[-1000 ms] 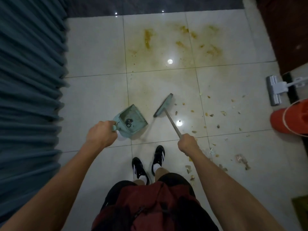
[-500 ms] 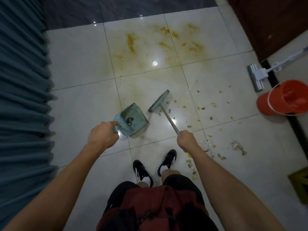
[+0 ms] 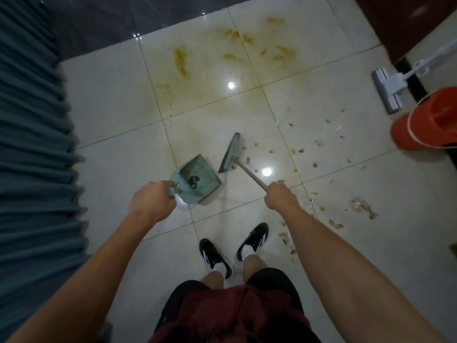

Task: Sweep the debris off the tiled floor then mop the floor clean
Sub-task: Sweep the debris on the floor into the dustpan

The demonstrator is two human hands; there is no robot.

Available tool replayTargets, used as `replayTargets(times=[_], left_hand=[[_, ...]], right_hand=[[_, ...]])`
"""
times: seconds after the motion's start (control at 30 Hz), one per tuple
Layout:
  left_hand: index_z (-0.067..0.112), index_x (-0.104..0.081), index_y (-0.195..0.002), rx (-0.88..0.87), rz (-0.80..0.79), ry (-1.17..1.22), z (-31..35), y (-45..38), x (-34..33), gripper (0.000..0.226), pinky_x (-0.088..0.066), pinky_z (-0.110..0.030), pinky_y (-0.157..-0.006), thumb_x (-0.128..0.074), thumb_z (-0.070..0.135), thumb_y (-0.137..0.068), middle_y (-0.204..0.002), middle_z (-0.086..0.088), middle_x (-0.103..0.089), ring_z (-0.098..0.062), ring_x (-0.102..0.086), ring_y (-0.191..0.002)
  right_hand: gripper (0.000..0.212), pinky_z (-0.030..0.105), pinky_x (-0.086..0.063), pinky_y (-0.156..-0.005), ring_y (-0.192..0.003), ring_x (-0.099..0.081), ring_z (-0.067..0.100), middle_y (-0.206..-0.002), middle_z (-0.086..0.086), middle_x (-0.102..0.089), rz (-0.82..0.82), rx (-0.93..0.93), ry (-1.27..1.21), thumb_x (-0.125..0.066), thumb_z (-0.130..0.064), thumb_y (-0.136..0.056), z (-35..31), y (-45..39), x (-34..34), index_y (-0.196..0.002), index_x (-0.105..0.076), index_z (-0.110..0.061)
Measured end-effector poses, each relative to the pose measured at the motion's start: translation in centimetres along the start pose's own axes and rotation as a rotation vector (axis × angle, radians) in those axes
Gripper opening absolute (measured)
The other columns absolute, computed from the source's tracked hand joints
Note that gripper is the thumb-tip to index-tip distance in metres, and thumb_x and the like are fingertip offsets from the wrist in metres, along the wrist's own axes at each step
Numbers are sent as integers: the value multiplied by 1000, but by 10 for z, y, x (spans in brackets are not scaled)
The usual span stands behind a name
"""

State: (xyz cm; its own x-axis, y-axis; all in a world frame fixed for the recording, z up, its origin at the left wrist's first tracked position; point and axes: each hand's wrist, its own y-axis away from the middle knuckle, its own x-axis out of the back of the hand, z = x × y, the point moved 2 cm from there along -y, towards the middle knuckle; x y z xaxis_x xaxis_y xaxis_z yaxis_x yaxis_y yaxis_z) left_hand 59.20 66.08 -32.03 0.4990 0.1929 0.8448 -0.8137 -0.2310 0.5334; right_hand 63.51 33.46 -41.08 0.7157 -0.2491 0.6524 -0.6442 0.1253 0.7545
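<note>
On the tiled floor [image 3: 333,231], left hand [image 3: 152,203] gripping the dustpan [image 3: 197,178] handle, right hand [image 3: 280,196] clenched round the broom [image 3: 230,154] stick, debris [image 3: 319,143] scattered right

No legible text, label, brand, number or sign anywhere in view.
</note>
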Motion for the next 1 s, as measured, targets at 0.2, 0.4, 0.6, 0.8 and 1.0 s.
replayTargets(times=[0.2, 0.4, 0.6, 0.8, 1.0], left_hand=[[36, -66, -126, -70, -16, -42, 68, -17, 5, 45, -60, -36, -73, -54, 24, -85, -94, -5, -70, -27, -66, -78], [36, -63, -134, -185, -38, -92, 140, -23, 7, 48, -59, -38, -79, -56, 26, -87, -101, -6, -70, -28, -66, -85], [37, -65, -131, -296, -46, -150, 201, -31, 7, 49, -60, -39, -79, -56, 25, -84, -97, -5, -71, -27, -67, -83], [37, -68, -124, -396, -27, -224, 239, -36, 12, 43, -61, -38, -76, -57, 25, -85, -90, -4, -69, -26, -66, -78], [36, -66, -128, -457, -13, -255, 256, -48, 19, 44, -59, -37, -76, -57, 26, -87, -95, -6, -70, -27, -66, -82]], right_hand=[[27, 32, -48, -72, -99, -65, 25, -118, 9, -63, 5, -53, 17, -50, -13, -99, 70, 0, 6, -124, -60, -10], [30, 32, -48, -71, -103, -65, 26, -118, 10, -65, 11, -126, -55, -47, -9, -98, 136, 9, 4, -125, -60, -10], [30, 33, -46, -76, -107, -64, 25, -121, 9, -63, -9, -209, -112, -46, -12, -100, 186, 25, -8, -126, -59, -12], [31, 31, -44, -74, -107, -64, 25, -121, 9, -63, 39, -299, -132, -47, -12, -100, 215, 43, -8, -130, -58, -11], [27, 31, -44, -70, -98, -66, 24, -111, 7, -65, 72, -326, -202, -48, -16, -98, 215, 50, 2, -120, -63, -14]])
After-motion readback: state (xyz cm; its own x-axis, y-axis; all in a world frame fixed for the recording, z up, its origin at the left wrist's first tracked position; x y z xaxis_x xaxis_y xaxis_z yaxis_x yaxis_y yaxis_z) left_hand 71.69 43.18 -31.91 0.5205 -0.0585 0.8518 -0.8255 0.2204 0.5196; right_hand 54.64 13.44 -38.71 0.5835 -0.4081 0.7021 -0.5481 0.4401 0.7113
